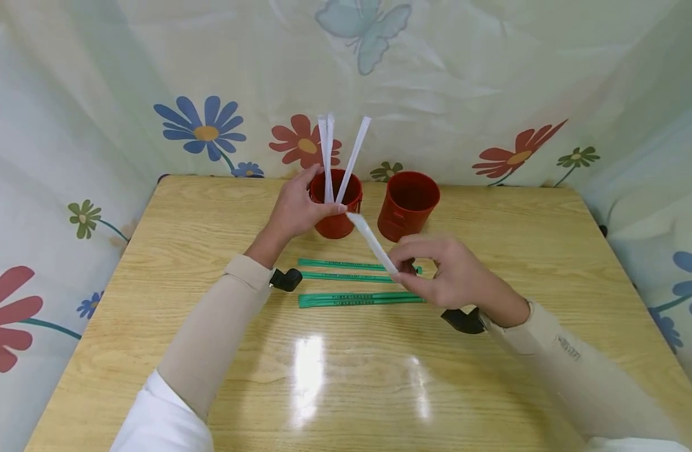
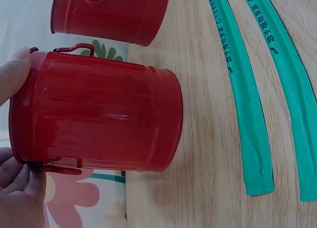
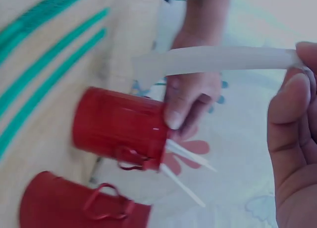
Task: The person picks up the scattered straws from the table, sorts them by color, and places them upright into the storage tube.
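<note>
My left hand (image 1: pixel 293 206) holds the left red bucket (image 1: pixel 335 227) by its rim, thumb at the front and fingers behind. Three white paper-wrapped sticks (image 1: pixel 354 158) stand up out of that bucket, leaning apart. Between thumb and fingers, my right hand (image 1: pixel 448 271) pinches one end of another white paper-wrapped stick (image 1: pixel 372 241). Its far end points toward the left bucket and overlaps the area by my left thumb in the head view. The right wrist view shows this stick (image 3: pixel 223 59) stretched out flat, its tip blurred.
A second red bucket (image 1: pixel 409 216) with side handles stands just right of the first. In front of both, several green printed wrapped sticks (image 1: pixel 351 300) lie crosswise on the wooden table (image 1: pixel 255 376). A flowered curtain (image 1: pixel 464 81) hangs behind the table.
</note>
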`<state>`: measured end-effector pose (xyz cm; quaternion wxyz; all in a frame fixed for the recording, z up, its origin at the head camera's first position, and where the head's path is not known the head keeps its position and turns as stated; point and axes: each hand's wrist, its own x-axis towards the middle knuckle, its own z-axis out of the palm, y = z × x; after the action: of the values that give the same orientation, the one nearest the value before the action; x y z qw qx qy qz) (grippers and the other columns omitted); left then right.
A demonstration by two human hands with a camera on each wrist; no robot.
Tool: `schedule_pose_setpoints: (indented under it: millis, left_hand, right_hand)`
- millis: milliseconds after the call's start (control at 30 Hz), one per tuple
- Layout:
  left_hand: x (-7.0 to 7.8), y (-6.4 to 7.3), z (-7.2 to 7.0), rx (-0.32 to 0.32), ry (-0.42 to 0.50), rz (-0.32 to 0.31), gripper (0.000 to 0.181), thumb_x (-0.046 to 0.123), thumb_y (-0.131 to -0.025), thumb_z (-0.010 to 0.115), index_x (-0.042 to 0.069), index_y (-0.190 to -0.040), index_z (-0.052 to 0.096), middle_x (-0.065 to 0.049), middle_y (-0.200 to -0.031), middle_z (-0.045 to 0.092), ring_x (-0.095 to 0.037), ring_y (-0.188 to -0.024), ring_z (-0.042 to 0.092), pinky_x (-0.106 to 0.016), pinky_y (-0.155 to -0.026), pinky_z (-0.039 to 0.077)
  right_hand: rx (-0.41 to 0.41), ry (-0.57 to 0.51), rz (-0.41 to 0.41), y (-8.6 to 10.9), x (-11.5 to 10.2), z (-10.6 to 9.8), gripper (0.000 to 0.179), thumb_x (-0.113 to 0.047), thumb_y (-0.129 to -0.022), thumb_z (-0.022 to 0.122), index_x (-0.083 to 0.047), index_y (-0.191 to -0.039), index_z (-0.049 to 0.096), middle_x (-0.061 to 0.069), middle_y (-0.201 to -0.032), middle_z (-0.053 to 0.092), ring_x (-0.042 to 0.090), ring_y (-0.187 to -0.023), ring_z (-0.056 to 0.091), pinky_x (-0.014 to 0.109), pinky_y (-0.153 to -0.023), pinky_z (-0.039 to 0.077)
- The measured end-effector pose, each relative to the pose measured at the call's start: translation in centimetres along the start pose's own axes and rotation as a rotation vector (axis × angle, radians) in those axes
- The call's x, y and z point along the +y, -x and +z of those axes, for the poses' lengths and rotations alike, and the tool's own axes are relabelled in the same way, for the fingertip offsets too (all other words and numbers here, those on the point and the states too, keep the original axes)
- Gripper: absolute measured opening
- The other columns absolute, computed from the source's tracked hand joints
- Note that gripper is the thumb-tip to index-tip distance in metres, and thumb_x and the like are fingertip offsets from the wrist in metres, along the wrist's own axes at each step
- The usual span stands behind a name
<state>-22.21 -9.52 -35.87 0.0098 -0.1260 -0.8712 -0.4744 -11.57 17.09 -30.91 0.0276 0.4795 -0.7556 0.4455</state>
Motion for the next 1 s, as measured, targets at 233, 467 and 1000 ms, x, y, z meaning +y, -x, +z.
schedule_pose_setpoints:
  millis: [233, 467, 1000]
  left_hand:
    - [-0.2, 0.0, 0.1, -0.006, 0.015, 0.011, 0.083, 0.039, -0.076, 0.084, 0.012, -0.145, 0.045, -0.005, -0.138, 0.055, -0.026, -0.121, 0.055, -0.041, -0.094, 0.057]
    - [-0.1, 0.1, 0.0, 0.003, 0.020, 0.018, 0.082, 0.038, -0.076, 0.084, 0.013, -0.144, 0.046, -0.005, -0.138, 0.056, -0.030, -0.124, 0.056, -0.044, -0.095, 0.057]
    - [-0.1, 0.1, 0.0, 0.007, 0.015, 0.021, 0.079, 0.035, -0.077, 0.084, 0.015, -0.144, 0.046, -0.005, -0.138, 0.056, -0.029, -0.124, 0.057, -0.044, -0.100, 0.054]
  right_hand:
    - [0.197, -0.155, -0.069, -2.8, -0.1, -0.5, 0.017, 0.014, -0.075, 0.073, 0.002, -0.086, 0.070, 0.008, -0.078, 0.066, 0.009, -0.068, 0.058, 0.018, -0.061, 0.054]
    - [0.356, -0.143, 0.010, -5.8, 0.0, -0.8, 0.010, 0.012, -0.076, 0.073, 0.007, -0.083, 0.070, 0.002, -0.077, 0.068, 0.011, -0.063, 0.057, 0.020, -0.058, 0.053]
    - [0.504, -0.035, 0.295, -11.3, 4.9, 0.0, 0.007, -0.003, -0.083, 0.072, 0.003, -0.086, 0.072, 0.006, -0.073, 0.066, 0.015, -0.062, 0.058, 0.020, -0.065, 0.056]
